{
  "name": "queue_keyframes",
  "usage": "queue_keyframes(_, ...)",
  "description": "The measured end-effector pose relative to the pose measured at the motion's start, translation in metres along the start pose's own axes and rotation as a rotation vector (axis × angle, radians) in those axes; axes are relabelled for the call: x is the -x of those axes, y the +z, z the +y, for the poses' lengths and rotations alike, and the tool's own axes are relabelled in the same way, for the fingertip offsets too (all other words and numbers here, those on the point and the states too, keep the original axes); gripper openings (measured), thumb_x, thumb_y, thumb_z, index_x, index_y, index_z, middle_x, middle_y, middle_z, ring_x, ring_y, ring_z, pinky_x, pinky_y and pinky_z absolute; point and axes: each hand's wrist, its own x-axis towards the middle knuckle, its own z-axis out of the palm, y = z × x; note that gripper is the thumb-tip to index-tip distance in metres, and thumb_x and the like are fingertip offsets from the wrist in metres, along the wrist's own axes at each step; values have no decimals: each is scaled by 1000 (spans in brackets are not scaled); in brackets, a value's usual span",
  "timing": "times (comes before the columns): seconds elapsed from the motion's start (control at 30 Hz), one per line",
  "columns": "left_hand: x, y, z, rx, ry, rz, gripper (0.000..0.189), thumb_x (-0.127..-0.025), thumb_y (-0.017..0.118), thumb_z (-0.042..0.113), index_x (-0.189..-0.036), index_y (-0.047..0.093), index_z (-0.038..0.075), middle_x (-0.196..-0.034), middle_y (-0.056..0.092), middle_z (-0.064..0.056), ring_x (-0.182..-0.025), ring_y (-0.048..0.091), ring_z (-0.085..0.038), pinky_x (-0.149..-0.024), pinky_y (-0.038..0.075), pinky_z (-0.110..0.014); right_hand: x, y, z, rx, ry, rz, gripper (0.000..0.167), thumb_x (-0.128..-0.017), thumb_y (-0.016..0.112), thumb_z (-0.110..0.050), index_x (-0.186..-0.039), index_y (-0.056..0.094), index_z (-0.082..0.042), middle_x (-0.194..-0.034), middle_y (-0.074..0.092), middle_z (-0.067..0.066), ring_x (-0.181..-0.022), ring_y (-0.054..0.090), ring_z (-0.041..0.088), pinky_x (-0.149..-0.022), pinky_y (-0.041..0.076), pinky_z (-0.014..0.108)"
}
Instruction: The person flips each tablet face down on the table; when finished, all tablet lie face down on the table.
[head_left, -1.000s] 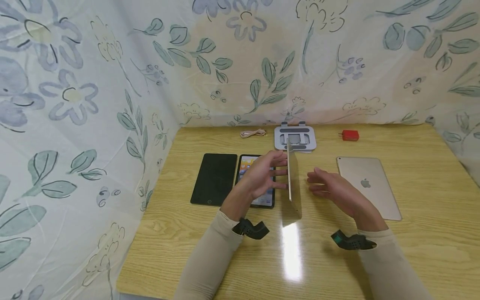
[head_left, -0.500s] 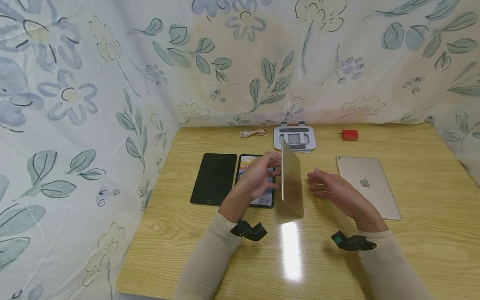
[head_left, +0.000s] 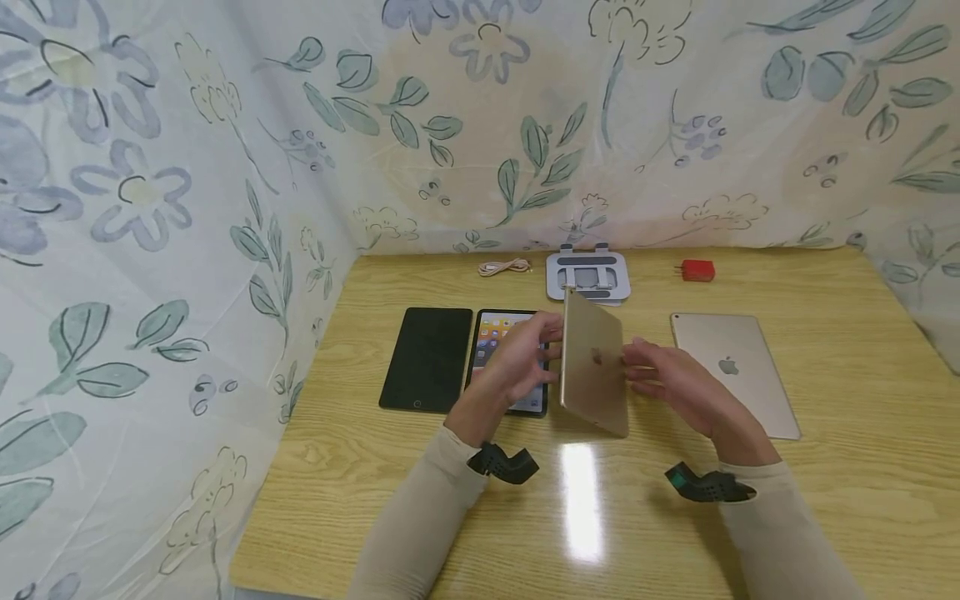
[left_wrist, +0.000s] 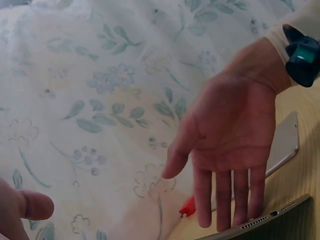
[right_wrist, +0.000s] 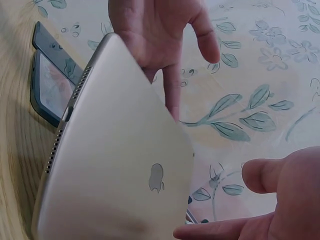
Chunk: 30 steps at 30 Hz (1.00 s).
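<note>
A gold tablet [head_left: 592,367] stands tilted on edge, its back with the apple logo facing right. My left hand [head_left: 521,358] is at its left side, fingers extended against the screen side; the right wrist view shows that hand [right_wrist: 155,35] with its thumb off the tablet [right_wrist: 115,145] and fingertips partly hidden behind it. On the other side my right hand [head_left: 667,375] reaches the far edge of the back with its fingertips. Seen in the left wrist view, the right hand's fingers [left_wrist: 225,195] are straight and its thumb is apart. Whether the tablet's lower edge touches the table I cannot tell.
Left of the hands lie a black tablet [head_left: 427,358] and one with a lit screen [head_left: 491,333], partly under my left hand. Another gold tablet [head_left: 738,375] lies face down at right. Behind are a coiled cable [head_left: 504,267], a grey folding stand [head_left: 588,275] and a red charger [head_left: 697,270].
The upright tablet has swung from nearly edge-on so more of its back shows, its far edge turning rightward to the right hand's fingertips. The right hand has hardly moved.
</note>
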Motion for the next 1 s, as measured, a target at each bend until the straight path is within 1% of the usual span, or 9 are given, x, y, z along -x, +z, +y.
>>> queue_keyframes(0.1,-2,0,-3,-8,-11,-1,49,-113,45,31,-144,55,-5,-161,47,-22,-138,53,-36,-101,49,-52,1,-2,1,-9,15,19,80,-119,33,-54,-168,26,9,-174,29,32,-159,34,52,-131,35,63)
queue_keyframes(0.17,-4,0,-5,-7,-19,2,54,-113,45,33,-150,53,-5,-162,46,-21,-140,52,-38,-104,49,-53,2,-4,2,-13,22,29,80,-119,31,-53,-168,25,10,-174,29,33,-158,34,52,-130,35,63)
queue_keyframes(0.27,-7,0,-9,-1,-28,7,58,-112,47,35,-154,52,-4,-164,45,-20,-143,51,-39,-107,49,-56,3,-5,2,-19,33,39,80,-119,30,-52,-168,23,11,-174,27,34,-159,32,53,-131,34,63)
queue_keyframes(0.4,-11,1,-13,0,-32,9,60,-111,48,36,-155,51,-4,-163,47,-20,-144,51,-39,-114,47,-59,6,-8,2,-15,35,47,82,-119,30,-53,-168,21,11,-174,26,34,-160,30,53,-131,32,63)
queue_keyframes(0.53,-15,3,-17,-6,-34,28,58,-111,50,34,-154,52,-4,-159,50,-21,-140,52,-36,-118,44,-58,8,-10,4,4,32,53,80,-120,30,-52,-169,20,11,-174,25,34,-160,30,54,-130,32,64)
queue_keyframes(0.63,-18,3,-19,-13,-35,43,56,-111,50,33,-152,53,-4,-157,51,-21,-138,54,-35,-120,43,-56,9,-12,4,19,35,54,79,-120,30,-51,-169,19,11,-175,23,35,-160,28,55,-130,33,65)
queue_keyframes(0.73,-22,4,-22,-15,-33,44,54,-111,49,32,-150,54,-6,-156,53,-22,-137,55,-34,-122,43,-56,10,-14,5,31,38,57,81,-120,29,-52,-169,18,11,-175,22,36,-160,27,56,-129,33,65)
queue_keyframes(1.0,-27,6,-29,-48,-25,35,55,-114,45,31,-151,54,-8,-157,54,-25,-141,55,-39,-123,44,-57,12,-18,7,51,37,66,84,-119,29,-54,-168,17,14,-175,21,37,-160,27,57,-130,32,65)
